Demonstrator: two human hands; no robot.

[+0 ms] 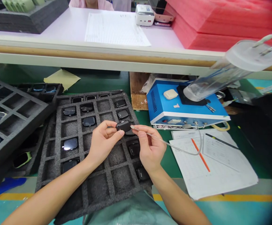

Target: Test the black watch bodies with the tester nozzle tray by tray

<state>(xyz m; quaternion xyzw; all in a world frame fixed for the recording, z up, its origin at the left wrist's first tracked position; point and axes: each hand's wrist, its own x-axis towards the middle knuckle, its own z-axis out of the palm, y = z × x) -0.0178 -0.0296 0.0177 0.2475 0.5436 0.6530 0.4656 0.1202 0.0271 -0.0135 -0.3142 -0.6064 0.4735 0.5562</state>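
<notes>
My left hand (104, 139) pinches a black watch body (123, 126) between thumb and fingers, above a black foam tray (98, 187). In my right hand (151, 147) is a thin grey tube (159, 137), gripped near its tip. The tip meets the right edge of the watch body or lies just beside it; I cannot tell which. From my right hand the tube curves to the front of a blue box (185, 109). Other watch bodies sit in the tray's compartments, including a dark one (70, 143) left of my left hand.
More foam trays (32, 106) are stacked at the left. Papers (211, 168) with an orange stick (200, 155) and a black pen (221, 141) lie at the right. A clear cylinder (229, 68) leans above the blue box. Red foam (220, 18) sits on the shelf; a person is behind it.
</notes>
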